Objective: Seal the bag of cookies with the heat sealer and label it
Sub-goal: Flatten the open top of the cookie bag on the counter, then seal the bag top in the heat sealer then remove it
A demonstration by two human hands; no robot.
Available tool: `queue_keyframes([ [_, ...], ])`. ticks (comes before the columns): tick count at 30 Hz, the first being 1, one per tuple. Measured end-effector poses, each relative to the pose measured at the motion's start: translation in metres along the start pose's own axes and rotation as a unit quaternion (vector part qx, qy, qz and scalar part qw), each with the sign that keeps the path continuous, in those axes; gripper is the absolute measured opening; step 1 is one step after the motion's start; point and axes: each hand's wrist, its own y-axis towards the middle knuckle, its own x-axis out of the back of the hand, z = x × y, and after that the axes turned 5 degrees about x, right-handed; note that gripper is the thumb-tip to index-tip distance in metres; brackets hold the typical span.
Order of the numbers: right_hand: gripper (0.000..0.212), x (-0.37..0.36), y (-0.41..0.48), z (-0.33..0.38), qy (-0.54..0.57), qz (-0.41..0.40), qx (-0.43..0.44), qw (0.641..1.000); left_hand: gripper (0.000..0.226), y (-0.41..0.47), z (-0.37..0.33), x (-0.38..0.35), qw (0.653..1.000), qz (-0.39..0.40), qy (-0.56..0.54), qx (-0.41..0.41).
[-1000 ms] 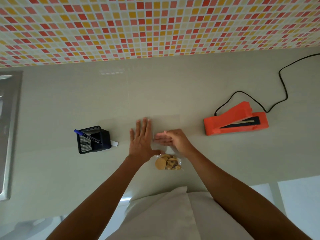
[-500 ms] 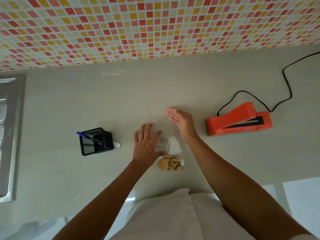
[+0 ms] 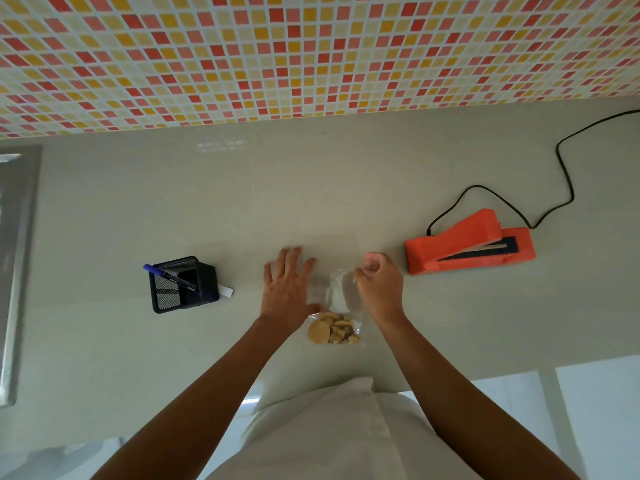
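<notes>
A clear plastic bag (image 3: pixel 337 299) lies flat on the grey counter, with several cookies (image 3: pixel 332 330) bunched at its near end. My left hand (image 3: pixel 287 285) rests flat with fingers spread on the bag's left side. My right hand (image 3: pixel 379 285) is curled at the bag's right edge, fingertips pinching the plastic near its upper part. The orange heat sealer (image 3: pixel 467 245) sits to the right with its lid raised, a hand's width from my right hand. A small white label (image 3: pixel 227 291) lies beside a black mesh pen holder (image 3: pixel 183 285) holding a blue marker (image 3: pixel 169 276).
The sealer's black cord (image 3: pixel 564 174) loops back toward the right wall. A steel sink edge (image 3: pixel 17 271) runs along the far left. A mosaic tile wall (image 3: pixel 311 53) stands behind the counter, whose front edge (image 3: pixel 450 374) runs just near the cookies.
My right hand has come back from the bag's far right corner and curled, pinching the bag's right edge. My left hand stays flat on the bag's left side.
</notes>
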Motion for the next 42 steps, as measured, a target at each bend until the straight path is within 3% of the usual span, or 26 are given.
queue_keyframes([
  [9, 0.049, -0.014, 0.019, 0.018, 0.033, 0.04, -0.065, 0.997, 0.099, 0.0, -0.001, -0.001, 1.0, -0.003, -0.008, 0.004],
  [14, 0.021, -0.022, 0.021, 0.022, 0.065, 0.102, -0.053, 0.991, 0.097, 0.002, -0.001, -0.001, 1.0, 0.006, -0.012, 0.001],
  [16, 0.018, -0.022, 0.019, 0.022, 0.082, 0.102, -0.035, 0.991, 0.098, 0.001, -0.001, 0.001, 1.0, 0.004, -0.018, 0.001],
  [18, 0.023, -0.019, 0.018, 0.019, 0.104, 0.086, -0.018, 0.991, 0.107, 0.001, -0.002, 0.001, 1.0, -0.007, -0.025, 0.007],
  [22, 0.009, -0.007, 0.007, 0.022, 0.149, 0.072, 0.03, 0.986, 0.143, -0.002, 0.0, -0.001, 0.996, -0.014, -0.073, 0.046],
  [26, 0.008, 0.004, -0.008, 0.024, 0.189, 0.083, 0.048, 0.977, 0.148, -0.006, 0.003, -0.002, 0.985, -0.016, -0.163, 0.06],
  [29, 0.01, 0.014, -0.018, 0.027, 0.217, 0.08, 0.051, 0.972, 0.124, -0.011, 0.004, 0.011, 0.921, 0.035, -0.385, 0.059],
  [32, 0.011, 0.025, -0.028, 0.031, 0.232, 0.083, 0.062, 0.967, 0.054, -0.015, 0.001, 0.032, 0.806, 0.081, -0.585, 0.036],
  [34, 0.011, 0.031, -0.033, 0.032, 0.247, 0.086, 0.061, 0.963, 0.021, -0.016, -0.002, 0.045, 0.764, 0.083, -0.639, 0.022],
  [42, 0.012, 0.071, -0.07, 0.021, 0.289, 0.055, 0.054, 0.954, 0.012, -0.045, -0.032, 0.064, 0.741, 0.105, -0.663, -0.008],
])
